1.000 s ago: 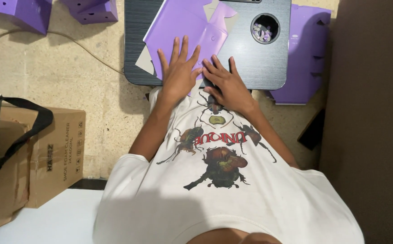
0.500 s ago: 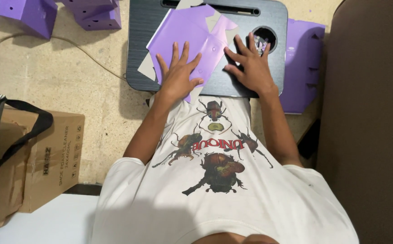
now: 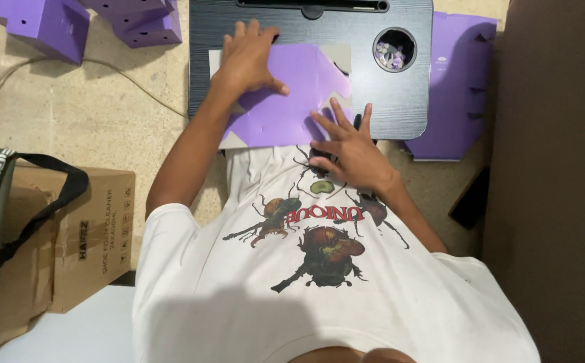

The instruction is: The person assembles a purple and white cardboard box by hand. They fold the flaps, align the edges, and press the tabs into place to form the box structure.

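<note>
I see the purple sheet (image 3: 292,101) lying flat on the dark surface (image 3: 400,101), its long axis slanting from the near left corner up to the far right. My left hand (image 3: 249,60) presses its far left part, fingers spread and flat. My right hand (image 3: 349,151) rests open on the near right edge, gripping nothing.

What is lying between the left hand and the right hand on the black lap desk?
In the head view, only the flat purple card sheet lies between the left hand and the right hand; both hands press on it.
</note>
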